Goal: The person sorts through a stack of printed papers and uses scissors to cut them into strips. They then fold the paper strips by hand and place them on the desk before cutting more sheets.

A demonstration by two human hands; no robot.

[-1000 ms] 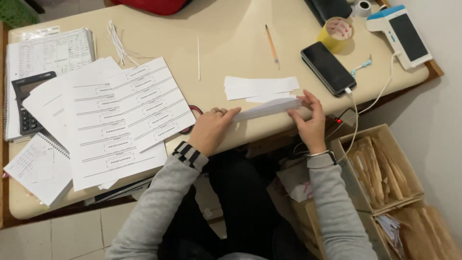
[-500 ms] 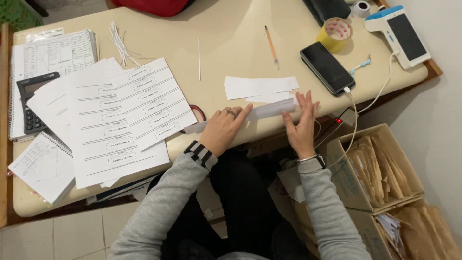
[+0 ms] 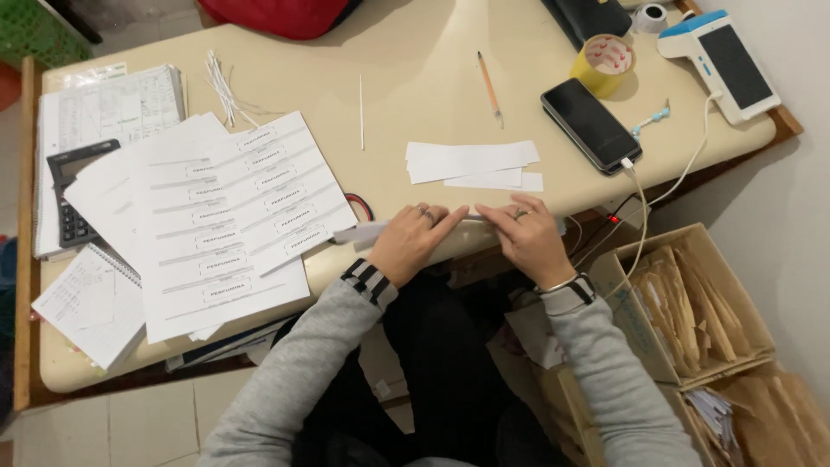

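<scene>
While both hands work at the near edge of the desk [image 3: 415,52], a long white paper strip [image 3: 367,232] lies flat along that edge beneath them. Left hand [image 3: 415,242] rests palm down on the strip, fingers flat and pressed together, fingertips pointing to 2 o'clock. Right hand [image 3: 527,238] likewise lies flat on it, fingers pointing to 10 o'clock, tips nearly meeting the left hand's. Neither hand pinches; both press the strip down. One end of the strip projects past the left hand toward 9 o'clock.

At 12 o'clock from the hands, near them, lies a small stack of cut white strips [image 3: 471,163]. At 9 o'clock sit fanned white label sheets [image 3: 225,216], each printed with rows of rectangular labels in dark text. A yellow tape roll [image 3: 603,65] stands at 1 o'clock, beside a black phone [image 3: 590,125]. At 4 o'clock, below desk level, an open cardboard box [image 3: 683,303] holds brown paper packets.
</scene>
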